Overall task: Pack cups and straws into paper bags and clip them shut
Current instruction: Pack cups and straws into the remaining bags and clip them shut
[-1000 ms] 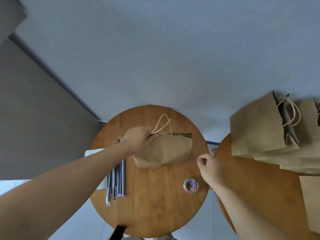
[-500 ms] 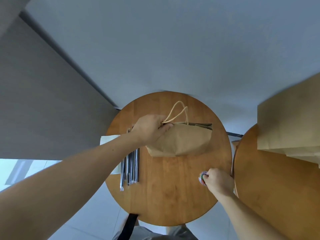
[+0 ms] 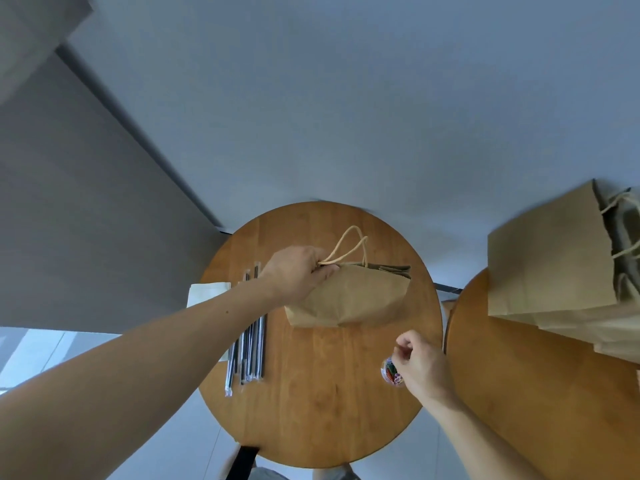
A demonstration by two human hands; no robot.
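The paper bag (image 3: pixel 349 299) lies at the centre of the frame, on its side on the round table (image 3: pixel 329 410), with its mouth turned towards the upper right and its cord handles (image 3: pixel 346 247) looped upward. Its upper left corner, just beside the handles, is gripped by the left hand (image 3: pixel 294 275), whose fingers are curled round the folded top edge. The bag is judged to be light and soft-walled: the paper is creased and bulged, so it would crumple if squeezed at the belly. It is best taken at the stiffer doubled rim, where the two sides can be pressed flat for a clip.

At the lower right, the right hand (image 3: pixel 420 365) is raised just over a small clear tub of coloured clips (image 3: pixel 389 372), thumb and forefinger drawn together. Whether a clip is pinched between them cannot be told.

Wrapped straws (image 3: pixel 254 351) are laid in a row at the left of the table, partly under the left forearm. Further bags (image 3: pixel 547 258) are stacked on a second table (image 3: pixel 536 393) at the right edge.
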